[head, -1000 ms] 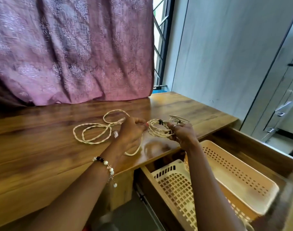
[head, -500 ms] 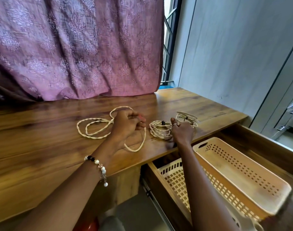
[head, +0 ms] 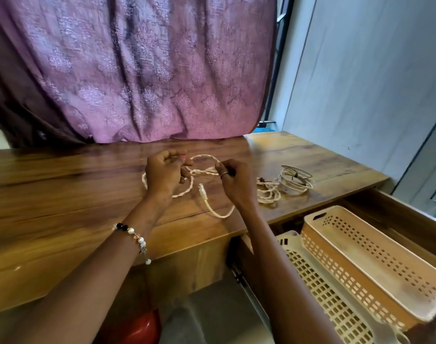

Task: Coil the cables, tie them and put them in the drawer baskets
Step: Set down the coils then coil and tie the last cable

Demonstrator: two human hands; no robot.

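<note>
A loose cream braided cable (head: 207, 202) lies in loops on the wooden desk (head: 63, 194). My left hand (head: 163, 173) grips its loops, and my right hand (head: 233, 181) pinches a strand of the same cable just to the right. Its plug end lies free on the desk below my hands. Two coiled, tied cables rest to the right: a braided one (head: 267, 193) and a smooth one (head: 295, 180). An orange basket (head: 360, 259) and a cream basket (head: 318, 289) sit empty in the open drawer (head: 398, 214) at the lower right.
A purple patterned curtain (head: 137, 70) hangs behind the desk. A grey wall and a cabinet with handles stand at the right. Something red (head: 140, 328) sits on the floor under the desk edge.
My right hand let go of the tied braided coil and moved left onto the loose cable. My left hand stayed on the loose cable. The view shifted left.
</note>
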